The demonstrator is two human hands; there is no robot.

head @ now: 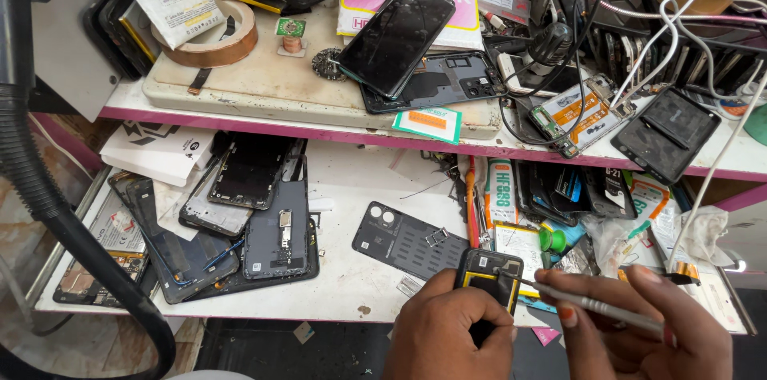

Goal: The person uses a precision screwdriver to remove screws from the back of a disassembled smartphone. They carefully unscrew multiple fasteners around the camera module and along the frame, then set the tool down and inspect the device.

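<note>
1. Head view, looking down: our left hand [449, 330] is closed around the lower part of an opened phone [489, 276], holding it upright at the front edge of the white workbench [351, 268]. The phone's bare inside, black with yellow trim, faces us above the knuckles.
2. Our right hand [639, 328] sits just beside the left, fingers pinched shut on thin metal tweezers [595, 308]. The tips point left and reach the phone's right edge.
3. The two hands are close together but not touching; the phone stands between them, nearer the left.
4. Just behind the phone a dark back cover [407, 240] lies flat on the bench.
5. Further left lies a pile of stripped phones [240, 220], overlapping one another.
6. On the upper shelf [319, 128] a phone with a dark screen [397, 35] rests tilted on another phone body, with a roll of brown tape [216, 36] to its left.
7. A black hose [48, 212] curves down the left side.
</note>
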